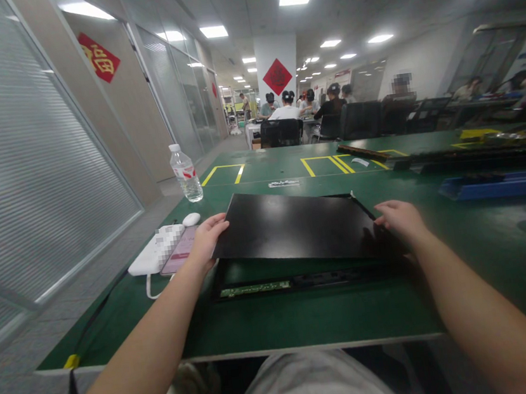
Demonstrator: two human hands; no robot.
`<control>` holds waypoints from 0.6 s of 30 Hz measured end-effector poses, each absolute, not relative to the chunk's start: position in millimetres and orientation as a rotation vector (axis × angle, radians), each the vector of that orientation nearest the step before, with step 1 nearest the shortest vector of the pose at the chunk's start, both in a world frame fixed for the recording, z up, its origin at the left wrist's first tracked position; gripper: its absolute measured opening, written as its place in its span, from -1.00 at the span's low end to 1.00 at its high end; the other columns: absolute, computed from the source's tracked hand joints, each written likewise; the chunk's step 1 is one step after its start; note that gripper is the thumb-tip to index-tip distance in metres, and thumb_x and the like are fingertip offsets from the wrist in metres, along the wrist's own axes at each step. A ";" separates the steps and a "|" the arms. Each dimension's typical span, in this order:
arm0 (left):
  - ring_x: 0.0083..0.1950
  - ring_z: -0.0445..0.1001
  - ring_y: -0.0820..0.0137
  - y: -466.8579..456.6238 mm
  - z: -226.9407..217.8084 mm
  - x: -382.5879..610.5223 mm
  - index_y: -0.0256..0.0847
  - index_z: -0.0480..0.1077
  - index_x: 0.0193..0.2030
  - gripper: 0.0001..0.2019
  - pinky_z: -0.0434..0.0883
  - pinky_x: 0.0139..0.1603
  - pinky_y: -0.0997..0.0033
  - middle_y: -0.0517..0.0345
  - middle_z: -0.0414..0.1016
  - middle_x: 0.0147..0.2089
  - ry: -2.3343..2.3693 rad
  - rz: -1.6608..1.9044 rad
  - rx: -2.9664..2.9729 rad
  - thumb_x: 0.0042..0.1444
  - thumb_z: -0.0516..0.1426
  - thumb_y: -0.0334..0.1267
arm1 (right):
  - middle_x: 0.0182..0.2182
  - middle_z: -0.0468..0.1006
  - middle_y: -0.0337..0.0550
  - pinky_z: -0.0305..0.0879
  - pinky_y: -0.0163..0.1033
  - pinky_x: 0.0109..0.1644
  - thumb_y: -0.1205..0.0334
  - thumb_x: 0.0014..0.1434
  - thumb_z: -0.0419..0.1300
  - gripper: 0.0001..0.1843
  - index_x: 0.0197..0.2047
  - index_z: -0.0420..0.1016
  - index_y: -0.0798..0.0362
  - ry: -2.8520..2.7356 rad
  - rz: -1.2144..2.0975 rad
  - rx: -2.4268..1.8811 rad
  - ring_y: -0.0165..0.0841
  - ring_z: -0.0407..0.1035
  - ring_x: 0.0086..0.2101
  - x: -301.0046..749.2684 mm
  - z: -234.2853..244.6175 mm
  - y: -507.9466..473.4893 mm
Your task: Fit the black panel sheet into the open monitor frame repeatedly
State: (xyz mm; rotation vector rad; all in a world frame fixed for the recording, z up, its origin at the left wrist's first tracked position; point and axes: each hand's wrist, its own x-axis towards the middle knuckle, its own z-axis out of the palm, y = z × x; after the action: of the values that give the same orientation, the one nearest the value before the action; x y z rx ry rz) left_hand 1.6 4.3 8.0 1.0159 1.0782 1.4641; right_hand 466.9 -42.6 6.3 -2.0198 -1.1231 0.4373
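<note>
A large flat black panel (290, 225) is raised at its near edge above a black frame (297, 280) that lies on the green table (307, 319). My left hand (208, 236) grips the panel's left edge, fingers curled round it. My right hand (400, 217) holds the panel's right edge near the far corner, fingers closed on it. A strip of green circuit board (254, 289) shows along the frame's near edge under the panel.
Left of the panel lie a white power strip (155, 252), a phone (179, 252), a white mouse (191, 218) and a water bottle (186, 173). A blue tray (501, 184) and long black parts (478, 154) sit at the right. People sit at far desks.
</note>
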 end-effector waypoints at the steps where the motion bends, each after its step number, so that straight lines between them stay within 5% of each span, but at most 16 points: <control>1: -0.34 0.58 0.31 3.8 8.5 1.7 -0.25 0.55 -0.19 -0.66 0.50 -0.26 0.37 0.09 0.63 -0.34 1.085 1.458 1.015 -0.21 0.34 -0.36 | -0.46 0.64 -0.08 0.27 -0.26 -0.41 0.06 0.10 0.17 -0.64 -0.11 0.57 0.06 -1.135 0.430 -2.025 -0.35 0.38 -0.55 467.8 5.4 -42.0; 18: -0.31 0.61 0.25 -16.2 31.1 15.6 -0.24 0.47 -0.33 -0.75 0.53 -0.22 0.34 0.17 0.57 -0.50 1.405 1.280 1.012 -0.21 0.34 -0.48 | -0.44 0.65 -0.13 0.28 -0.24 -0.36 0.13 0.06 0.15 -0.63 -0.08 0.58 0.03 -1.207 0.369 -2.125 -0.31 0.45 -0.50 466.7 6.7 -41.3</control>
State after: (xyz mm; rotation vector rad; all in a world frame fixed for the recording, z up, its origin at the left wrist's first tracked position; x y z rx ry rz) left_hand 15.6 -16.2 31.1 1.0125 1.4050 1.2804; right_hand 466.7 -41.3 6.7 -2.1245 -1.2067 0.3694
